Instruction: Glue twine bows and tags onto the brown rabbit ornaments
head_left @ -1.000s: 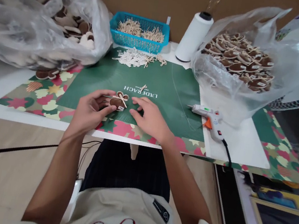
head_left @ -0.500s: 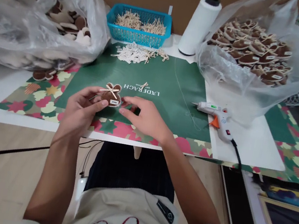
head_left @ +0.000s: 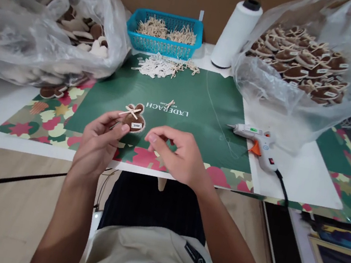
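Note:
My left hand (head_left: 101, 141) pinches a brown plush bunny piece (head_left: 133, 118) by its left edge, between thumb and fingers. The piece has two ears, a pale fuzzy border, a cream bow and a small white label with dark lettering. Just right of it, apart from it, is my right hand (head_left: 178, 152), with thumb and forefinger drawn together in a pinch. Whatever may be between those fingertips is too small to make out. Beyond the hands a single cream bow (head_left: 170, 104) lies on the green sheet (head_left: 119, 82).
A glue gun (head_left: 256, 143) with a cord lies at the right. At the back are white labels (head_left: 158, 65), a blue basket (head_left: 162, 48) of bows and a thread cone (head_left: 237, 34). Plastic bags of plush pieces flank them, left (head_left: 113, 18) and right (head_left: 270, 89).
My right hand has drawn back from the bunny piece toward the right, and its fingers have closed together. My left hand still holds the piece. The whole view has shifted slightly.

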{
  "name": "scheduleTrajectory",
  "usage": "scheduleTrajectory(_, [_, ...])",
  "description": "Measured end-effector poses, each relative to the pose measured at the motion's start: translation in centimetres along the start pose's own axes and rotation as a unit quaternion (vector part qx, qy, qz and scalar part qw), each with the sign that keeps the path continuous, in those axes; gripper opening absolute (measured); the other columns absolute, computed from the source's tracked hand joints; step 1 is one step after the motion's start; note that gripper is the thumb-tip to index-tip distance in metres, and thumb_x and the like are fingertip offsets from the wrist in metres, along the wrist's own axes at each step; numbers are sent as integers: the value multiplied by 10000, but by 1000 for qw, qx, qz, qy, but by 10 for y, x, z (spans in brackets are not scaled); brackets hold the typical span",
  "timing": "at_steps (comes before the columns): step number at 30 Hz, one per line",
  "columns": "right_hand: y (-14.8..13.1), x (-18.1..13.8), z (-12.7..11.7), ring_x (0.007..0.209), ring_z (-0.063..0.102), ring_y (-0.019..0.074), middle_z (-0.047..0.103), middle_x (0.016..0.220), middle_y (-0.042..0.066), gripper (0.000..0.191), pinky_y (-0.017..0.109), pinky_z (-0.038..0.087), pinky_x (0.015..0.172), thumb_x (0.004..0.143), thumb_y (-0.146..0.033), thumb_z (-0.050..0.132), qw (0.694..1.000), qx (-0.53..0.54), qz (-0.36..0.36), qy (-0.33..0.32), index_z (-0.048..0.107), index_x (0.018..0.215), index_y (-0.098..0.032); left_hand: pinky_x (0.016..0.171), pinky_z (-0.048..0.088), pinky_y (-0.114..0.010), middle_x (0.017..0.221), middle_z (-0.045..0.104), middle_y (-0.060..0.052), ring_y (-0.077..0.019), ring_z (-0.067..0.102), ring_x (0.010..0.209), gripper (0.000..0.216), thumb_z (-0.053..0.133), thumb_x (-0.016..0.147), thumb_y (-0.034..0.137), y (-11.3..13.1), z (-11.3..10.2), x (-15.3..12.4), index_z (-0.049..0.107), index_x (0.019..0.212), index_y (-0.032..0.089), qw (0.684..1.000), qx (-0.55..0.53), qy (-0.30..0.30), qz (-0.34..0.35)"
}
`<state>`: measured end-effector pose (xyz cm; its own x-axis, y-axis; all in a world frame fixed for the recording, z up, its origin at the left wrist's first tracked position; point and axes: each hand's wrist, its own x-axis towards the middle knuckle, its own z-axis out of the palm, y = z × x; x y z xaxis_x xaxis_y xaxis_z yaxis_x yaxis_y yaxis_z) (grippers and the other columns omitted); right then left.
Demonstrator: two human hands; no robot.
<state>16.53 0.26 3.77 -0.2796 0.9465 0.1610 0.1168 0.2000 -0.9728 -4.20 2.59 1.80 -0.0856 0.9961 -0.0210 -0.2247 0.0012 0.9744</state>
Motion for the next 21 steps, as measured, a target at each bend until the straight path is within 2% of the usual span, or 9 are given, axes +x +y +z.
scheduleTrajectory(3, [0, -1, -2, 726, 627, 141, 703, 777, -6, 273, 287, 475, 701, 1055, -387, 556, 999, 6, -11, 51, 722, 919, -219, 976, 628, -333, 1066, 811, -34, -211, 772, 1011, 322, 940, 697, 271, 0, -1, -2, 794, 982, 235, 1000, 12, -7, -14])
scheduleTrajectory(6, [4, 4, -2, 738, 629, 145, 744, 848, 11, 276, 293, 476, 705, 1046, -412, 572, 997, 3, 10, 81, 746, 956, -217, 949, 627, -301, 1061, 810, -30, -190, 773, 986, 305, 934, 718, 275, 0, -2, -4, 801, 991, 247, 1000, 12, -22, -14])
scheduleTrajectory(9, [5, 10, 1, 781, 633, 151, 782, 918, 15, 243, 292, 478, 730, 1003, -414, 636, 997, 5, 42, 60, 775, 964, -218, 926, 620, -269, 1050, 809, -21, -173, 773, 969, 296, 933, 738, 278, 0, -2, -7, 803, 1004, 265, 999, 6, -40, -6])
scheduleTrajectory(12, [5, 12, 4, 735, 616, 141, 775, 840, 0, 228, 285, 463, 701, 965, -405, 680, 997, 24, 57, 40, 780, 897, -213, 921, 627, -299, 1059, 806, -25, -197, 774, 982, 307, 931, 746, 295, 0, -1, -8, 795, 1020, 275, 999, 17, -51, 5])
scheduleTrajectory(15, [2, 11, 5, 700, 608, 140, 758, 776, -3, 240, 288, 450, 676, 961, -393, 672, 997, 25, 63, 47, 766, 840, -208, 910, 633, -319, 1048, 807, -32, -214, 772, 989, 312, 934, 742, 301, 1, -1, -9, 792, 1018, 275, 998, 27, -55, 6])
scheduleTrajectory(21, [-1, 8, 4, 702, 601, 144, 716, 748, -9, 197, 295, 452, 679, 945, -320, 657, 996, 3, 53, 72, 724, 794, -213, 872, 628, -281, 996, 803, -20, -186, 762, 950, 307, 947, 706, 260, 3, -2, -10, 799, 974, 262, 999, 19, -50, -8])
